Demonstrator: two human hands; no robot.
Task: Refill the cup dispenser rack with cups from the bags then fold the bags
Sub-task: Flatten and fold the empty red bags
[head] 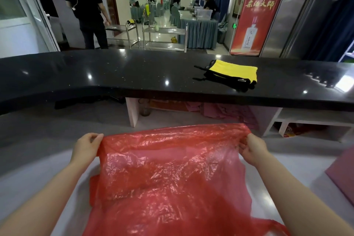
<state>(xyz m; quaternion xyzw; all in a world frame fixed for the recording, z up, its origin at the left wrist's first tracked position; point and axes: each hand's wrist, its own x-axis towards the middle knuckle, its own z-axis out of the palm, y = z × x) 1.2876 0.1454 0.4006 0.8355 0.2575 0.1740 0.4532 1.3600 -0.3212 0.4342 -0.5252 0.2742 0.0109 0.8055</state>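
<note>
Red plastic bag (pixel 172 174) stretched flat below the black counter (pixel 115 74), left hand (pixel 86 146) and right hand (pixel 252 148) each pinching a far corner, likely to keep it taut for folding.

red banner (pixel 258 15) | gold characters "茶油大師" | smaller print unreadable

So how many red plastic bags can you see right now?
1: the red plastic bag is stretched between the left hand and the right hand, over the grey surface. Others may be out of view.
</note>
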